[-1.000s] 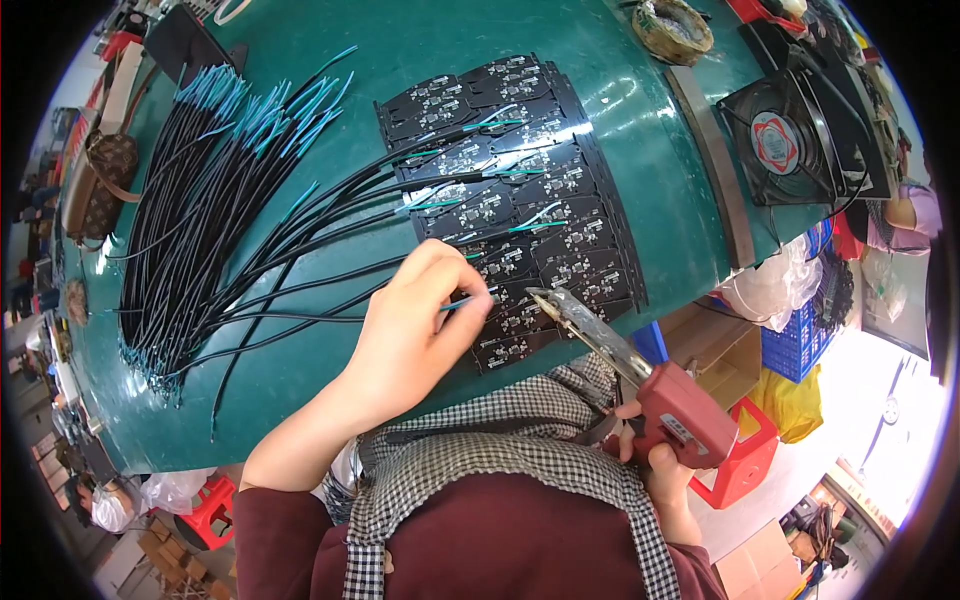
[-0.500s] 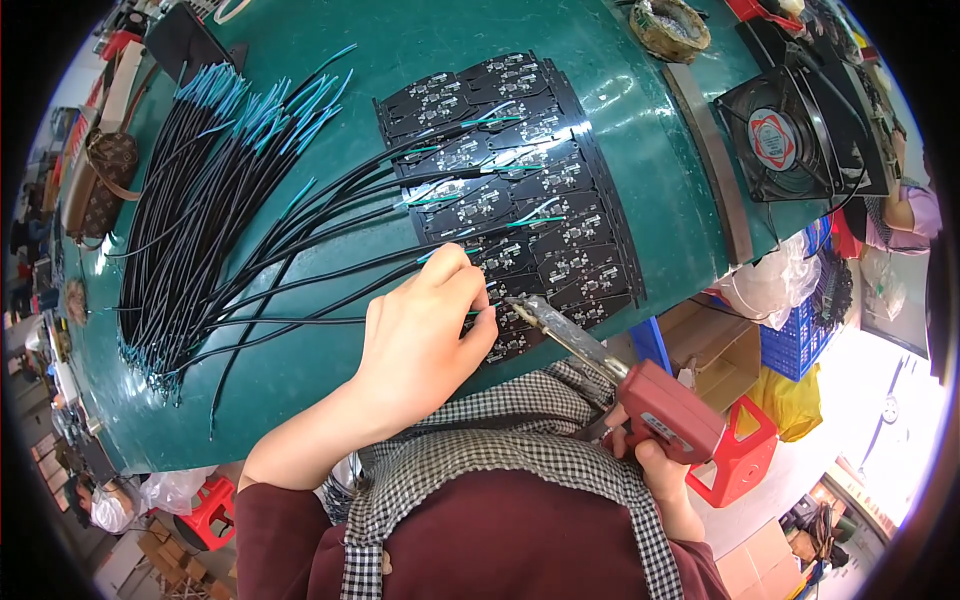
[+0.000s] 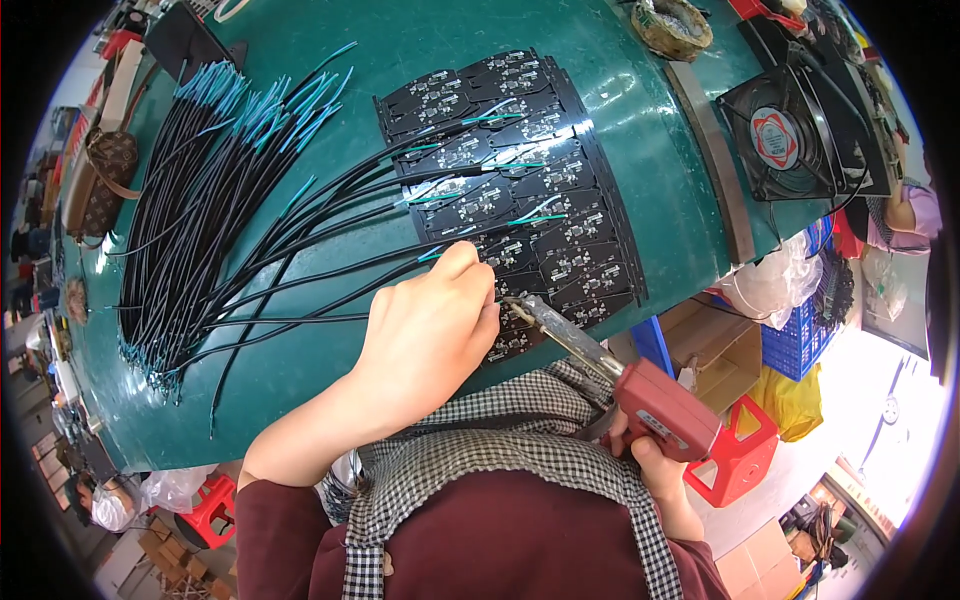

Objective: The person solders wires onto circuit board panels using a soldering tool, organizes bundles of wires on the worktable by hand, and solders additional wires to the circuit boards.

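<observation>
My left hand (image 3: 432, 322) is closed in a pinch at the lower left edge of a panel of black circuit boards (image 3: 580, 262). A black cable (image 3: 300, 321) runs into it from the left; the cable's end is hidden by my fingers. My right hand (image 3: 657, 468) grips a red soldering gun (image 3: 668, 410) below the table edge. The gun's metal tip (image 3: 516, 304) points up and left, just beside my left fingertips at the boards. Several other black cables with blue-green wire ends lie across the boards above my left hand.
A thick bundle of black cables (image 3: 185, 210) with blue ends lies at the left. A dark metal bar (image 3: 712, 165), a black fan (image 3: 785, 140) and a round tin (image 3: 672, 28) stand at the right. A brown bag (image 3: 105, 180) sits at the far left edge; a red stool (image 3: 740, 450) is below.
My left hand has turned slightly, its fingers more tucked in at the boards. The soldering gun has shifted a little left at its body, while its tip stays at nearly the same spot.
</observation>
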